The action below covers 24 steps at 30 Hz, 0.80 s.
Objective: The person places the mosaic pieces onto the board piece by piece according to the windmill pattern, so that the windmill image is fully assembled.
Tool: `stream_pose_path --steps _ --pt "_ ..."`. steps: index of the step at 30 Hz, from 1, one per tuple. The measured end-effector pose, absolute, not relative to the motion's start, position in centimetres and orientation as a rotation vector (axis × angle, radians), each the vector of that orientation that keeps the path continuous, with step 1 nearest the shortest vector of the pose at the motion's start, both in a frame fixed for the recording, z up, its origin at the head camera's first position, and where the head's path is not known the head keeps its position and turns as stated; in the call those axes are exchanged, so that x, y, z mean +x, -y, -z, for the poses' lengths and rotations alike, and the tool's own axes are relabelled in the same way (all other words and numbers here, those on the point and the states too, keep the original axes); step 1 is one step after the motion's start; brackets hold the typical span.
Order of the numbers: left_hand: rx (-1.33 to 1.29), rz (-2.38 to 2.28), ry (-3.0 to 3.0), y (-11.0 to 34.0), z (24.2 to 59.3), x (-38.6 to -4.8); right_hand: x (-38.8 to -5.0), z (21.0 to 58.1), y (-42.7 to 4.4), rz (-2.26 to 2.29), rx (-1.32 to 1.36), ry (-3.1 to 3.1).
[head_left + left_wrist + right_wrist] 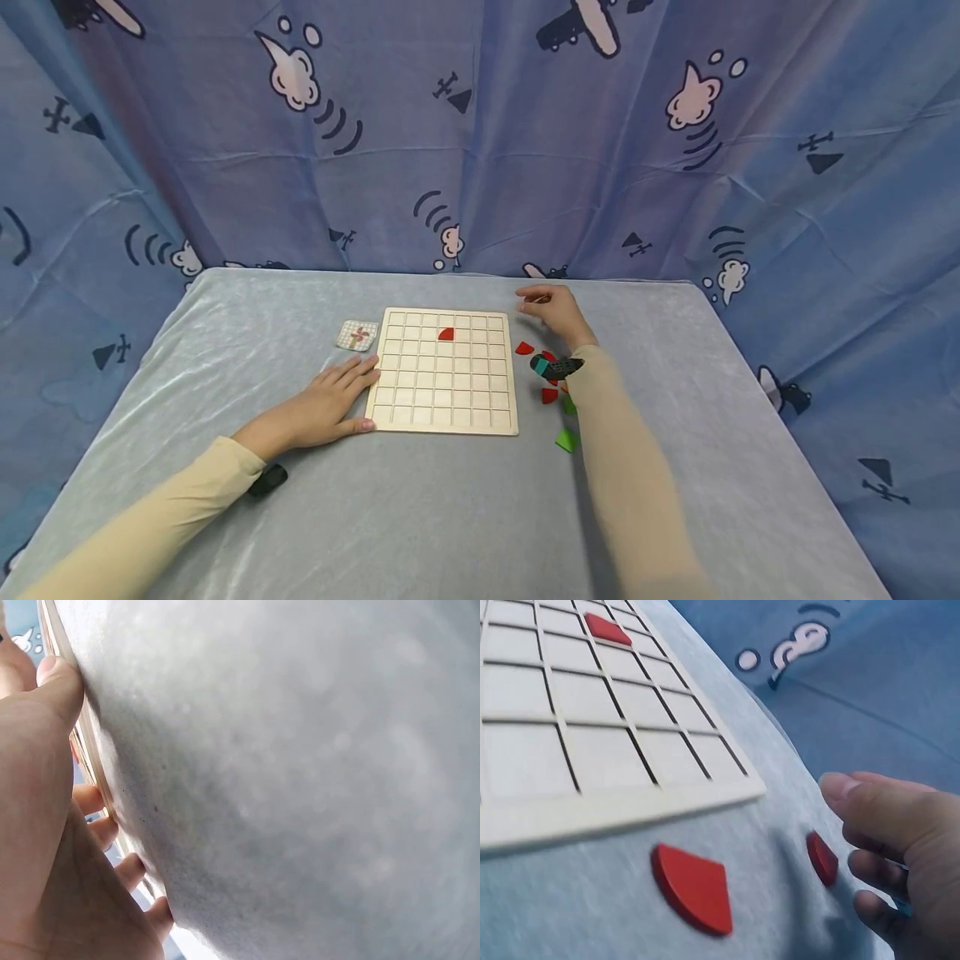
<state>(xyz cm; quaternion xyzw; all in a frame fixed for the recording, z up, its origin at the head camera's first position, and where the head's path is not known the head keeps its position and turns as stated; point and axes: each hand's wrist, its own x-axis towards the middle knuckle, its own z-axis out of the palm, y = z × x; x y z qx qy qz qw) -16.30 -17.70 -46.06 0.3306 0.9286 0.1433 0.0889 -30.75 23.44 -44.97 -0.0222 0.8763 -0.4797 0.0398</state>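
Head view: the left hand (322, 410) rests with straight fingers slightly apart, touching the left edge of the grid board (435, 392). A red piece (446, 334) sits on the board between the two hands' fingers. The right hand (557, 312) hovers, fingers loosely bent, thumb and forefinger apart. Left wrist view: the left fingers line the board's edge. Right wrist view: a small red wedge (823, 859) lies near the bent fingers, another wedge (695, 892) farther from them, both on the surface (615, 922).
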Motion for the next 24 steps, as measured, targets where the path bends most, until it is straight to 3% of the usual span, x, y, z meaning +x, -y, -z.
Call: stream_pose_path --steps 24 --pt "0.982 -0.432 -2.761 17.7 46.2 -16.4 -31.4 46.1 -24.9 1.224 0.063 -2.794"
